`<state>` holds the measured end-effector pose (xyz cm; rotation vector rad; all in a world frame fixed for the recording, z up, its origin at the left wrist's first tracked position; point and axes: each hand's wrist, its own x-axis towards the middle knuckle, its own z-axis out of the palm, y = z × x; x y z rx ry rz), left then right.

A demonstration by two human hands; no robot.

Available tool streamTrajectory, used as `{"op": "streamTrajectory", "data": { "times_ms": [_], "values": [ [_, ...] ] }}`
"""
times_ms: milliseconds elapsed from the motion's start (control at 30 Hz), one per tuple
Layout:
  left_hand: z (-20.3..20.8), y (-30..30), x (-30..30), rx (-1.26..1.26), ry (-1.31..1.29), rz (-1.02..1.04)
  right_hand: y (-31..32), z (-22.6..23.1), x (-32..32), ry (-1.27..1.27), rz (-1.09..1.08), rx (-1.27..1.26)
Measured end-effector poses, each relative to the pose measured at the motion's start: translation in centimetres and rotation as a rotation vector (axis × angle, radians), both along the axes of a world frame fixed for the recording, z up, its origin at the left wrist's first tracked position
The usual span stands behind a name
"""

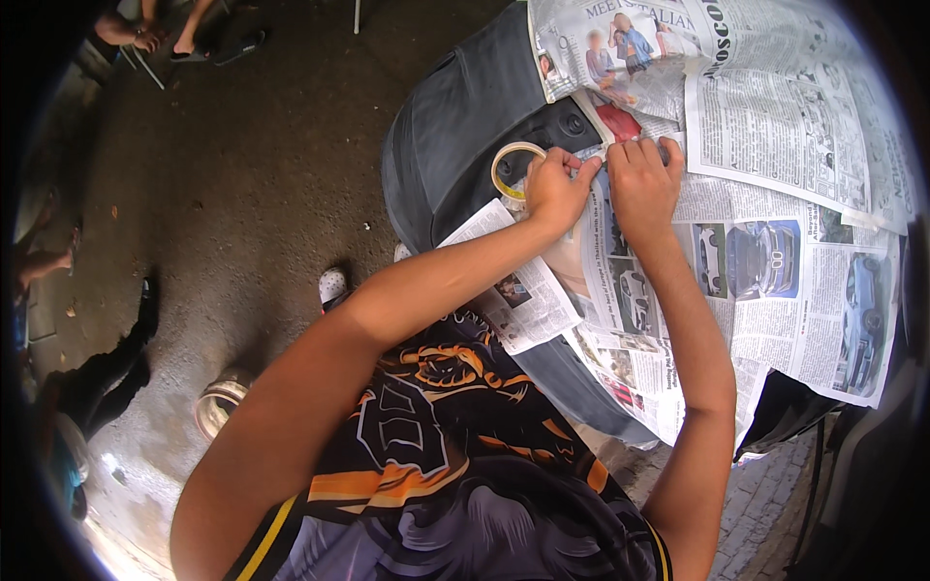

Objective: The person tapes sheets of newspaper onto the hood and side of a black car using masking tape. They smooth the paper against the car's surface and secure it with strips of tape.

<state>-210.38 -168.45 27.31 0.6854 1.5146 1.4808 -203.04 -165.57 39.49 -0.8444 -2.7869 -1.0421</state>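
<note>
My left hand [559,192] is closed on a roll of masking tape [497,175], its fingertips pinched together near the right hand. Beside it, my right hand [642,179] has its fingers bent down against the edge of a newspaper sheet [746,198]; whatever lies under those fingertips is hidden. Both hands are over a dark grey curved vehicle panel [475,92], much of it covered by overlapping newspaper. Just beyond the hands, a red patch [620,123] shows between sheets. A smaller piece of newspaper [528,315] lies below my left forearm, over the panel's near part.
Rough dark ground [242,184] stretches to the left. A round metal-looking object [221,405] stands there, near a white perforated shoe [332,283]. Parts of other people show at the left edge and upper left, with a dark sandal [240,46]. Paving [756,504] lies at lower right.
</note>
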Motion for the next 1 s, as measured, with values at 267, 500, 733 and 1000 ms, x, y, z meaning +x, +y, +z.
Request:
{"op": "streamTrajectory", "data": {
  "times_ms": [267, 500, 733, 1000],
  "values": [
    [0.5, 0.5, 0.1, -0.069, 0.053, 0.038, 0.4, -0.2, -0.1, 0.011, -0.019, 0.130],
    [0.2, 0.7, 0.3, -0.062, 0.108, 0.077, 0.9, 0.6, -0.6, 0.027, -0.075, 0.154],
    [0.5, 0.3, -0.3, -0.055, 0.123, 0.025, 1.0, 0.5, -0.7, 0.039, -0.035, 0.159],
    [-1.2, 0.2, -0.1, -0.039, 0.226, 0.087, 1.2, 1.0, -0.7, 0.032, -0.004, 0.176]
  ]
}}
